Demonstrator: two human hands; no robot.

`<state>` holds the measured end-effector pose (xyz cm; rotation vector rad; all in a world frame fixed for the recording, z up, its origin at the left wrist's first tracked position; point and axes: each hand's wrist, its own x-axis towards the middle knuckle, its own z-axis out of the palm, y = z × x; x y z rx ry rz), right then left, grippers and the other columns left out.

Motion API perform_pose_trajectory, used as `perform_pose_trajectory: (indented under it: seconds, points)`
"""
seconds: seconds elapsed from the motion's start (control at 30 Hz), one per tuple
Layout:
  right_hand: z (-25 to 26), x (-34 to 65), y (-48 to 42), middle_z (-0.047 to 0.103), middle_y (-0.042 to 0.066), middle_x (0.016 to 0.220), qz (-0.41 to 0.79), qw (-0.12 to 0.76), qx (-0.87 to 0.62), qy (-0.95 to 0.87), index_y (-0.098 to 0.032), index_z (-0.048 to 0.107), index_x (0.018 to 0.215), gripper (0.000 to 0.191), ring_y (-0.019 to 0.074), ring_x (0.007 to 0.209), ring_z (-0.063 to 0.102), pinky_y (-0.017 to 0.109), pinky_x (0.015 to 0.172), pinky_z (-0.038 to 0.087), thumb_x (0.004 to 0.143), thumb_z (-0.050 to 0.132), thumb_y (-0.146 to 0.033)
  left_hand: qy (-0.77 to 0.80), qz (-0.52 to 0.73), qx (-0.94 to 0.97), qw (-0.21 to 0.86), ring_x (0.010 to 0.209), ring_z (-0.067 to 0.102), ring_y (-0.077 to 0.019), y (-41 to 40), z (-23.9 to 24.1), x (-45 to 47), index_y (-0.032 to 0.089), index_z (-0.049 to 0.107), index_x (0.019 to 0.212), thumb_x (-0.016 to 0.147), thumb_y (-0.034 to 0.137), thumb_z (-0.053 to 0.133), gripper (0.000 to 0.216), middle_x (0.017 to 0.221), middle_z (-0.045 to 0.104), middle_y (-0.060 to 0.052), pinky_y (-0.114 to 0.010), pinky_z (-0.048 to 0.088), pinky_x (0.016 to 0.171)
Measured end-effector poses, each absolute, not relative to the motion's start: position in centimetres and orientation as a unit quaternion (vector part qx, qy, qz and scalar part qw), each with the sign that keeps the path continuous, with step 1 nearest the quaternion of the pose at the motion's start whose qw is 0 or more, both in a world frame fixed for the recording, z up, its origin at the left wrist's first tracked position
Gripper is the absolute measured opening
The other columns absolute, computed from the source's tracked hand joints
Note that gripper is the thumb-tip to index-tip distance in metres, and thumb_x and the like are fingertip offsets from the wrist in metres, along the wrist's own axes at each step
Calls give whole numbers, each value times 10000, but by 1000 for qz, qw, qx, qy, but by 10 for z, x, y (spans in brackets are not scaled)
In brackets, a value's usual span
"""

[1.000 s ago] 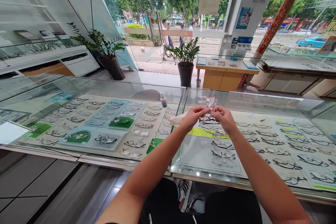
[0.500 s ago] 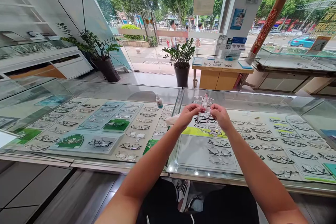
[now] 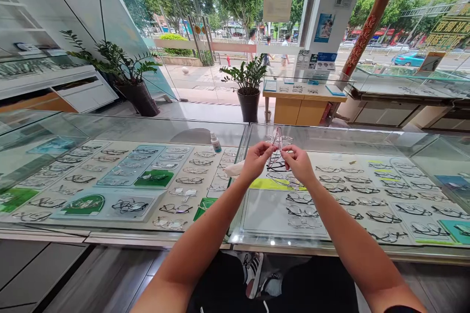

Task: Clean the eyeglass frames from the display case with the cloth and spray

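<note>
Above the glass counter, a pair of eyeglasses [image 3: 278,133] with a thin reddish frame is held up between both hands. My left hand [image 3: 258,157] pinches it from the left with thumb and fingers. On the other side, my right hand [image 3: 297,160] grips it, also in a pinch. The fingers hide part of the frame, so I cannot tell exactly which parts they hold. A whitish cloth or tissue [image 3: 235,169] lies on the counter beside my left hand. Farther left stands a small spray bottle [image 3: 216,143] with a white top and blue-green label.
Under the glass of the display counter [image 3: 257,234] lie several rows of eyeglasses. A potted plant [image 3: 248,102] stands beyond it, and another potted plant [image 3: 137,98] leans in view at left. A wooden display table [image 3: 301,107] is near the window. People walk outside.
My view has shifted slightly, so the counter appears farther left. Both hands still hold the eyeglasses, which have turned to a narrower angle. The people outside have moved along.
</note>
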<state>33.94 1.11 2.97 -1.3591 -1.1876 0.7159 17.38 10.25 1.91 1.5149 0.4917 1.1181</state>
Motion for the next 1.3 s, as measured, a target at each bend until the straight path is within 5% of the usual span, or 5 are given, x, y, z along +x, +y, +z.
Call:
perform_pose_trajectory:
  seconds: [0.23, 0.4, 0.63, 0.9, 1.3]
  points:
    - [26, 353, 16, 849, 94, 991, 202, 615, -637, -419, -232, 657, 1109, 311, 182, 585, 670, 355, 656, 544, 970, 649, -510, 254, 471, 718, 445, 903, 713, -220, 95, 26, 171, 218, 706, 867, 983, 525, 725, 328, 921, 798, -47, -359, 523, 880]
    - [27, 362, 17, 743, 161, 1387, 122, 676, -614, -389, -242, 566, 1253, 389, 218, 865, 764, 421, 916, 579, 930, 677, -429, 254, 444, 749, 421, 876, 701, -224, 92, 27, 170, 226, 686, 857, 1004, 482, 682, 295, 894, 784, -41, -368, 517, 883]
    - [31, 353, 13, 740, 98, 1248, 147, 608, -605, -492, -231, 691, 1075, 298, 208, 864, 692, 330, 695, 503, 943, 707, -499, 229, 437, 737, 462, 980, 751, -240, 93, 24, 172, 215, 692, 927, 1006, 555, 692, 349, 992, 804, -73, -378, 565, 932]
    - [29, 347, 14, 743, 124, 1326, 170, 570, -603, -532, -228, 788, 995, 320, 230, 911, 716, 353, 729, 540, 930, 737, -537, 221, 426, 739, 473, 969, 717, -216, 91, 24, 172, 217, 728, 974, 991, 579, 720, 363, 1017, 764, -64, -343, 581, 881]
    - [20, 366, 23, 781, 71, 995, 259, 603, -646, -390, -224, 716, 837, 199, 213, 786, 676, 338, 685, 487, 813, 734, -420, 238, 515, 580, 584, 1086, 700, -234, 107, 21, 173, 209, 699, 937, 836, 699, 856, 524, 1118, 732, -85, -400, 656, 909]
